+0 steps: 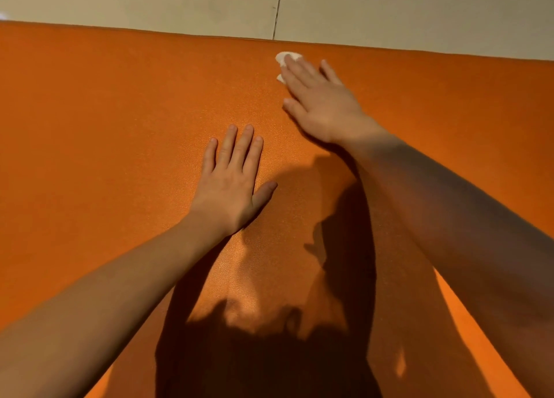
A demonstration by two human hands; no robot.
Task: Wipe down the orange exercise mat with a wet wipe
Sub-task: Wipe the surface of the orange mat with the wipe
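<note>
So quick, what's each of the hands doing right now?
Left hand: open, flat on the orange mat, holding nothing.
Right hand: open, fingers pressing the white wet wipe onto the mat near its far edge.

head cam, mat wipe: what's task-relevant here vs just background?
In the job:
- orange mat
- white wet wipe, pressed under the right hand near the mat's far edge
- left hand, flat on the mat, holding nothing

Just there:
- pale tiled floor beyond the mat
</note>
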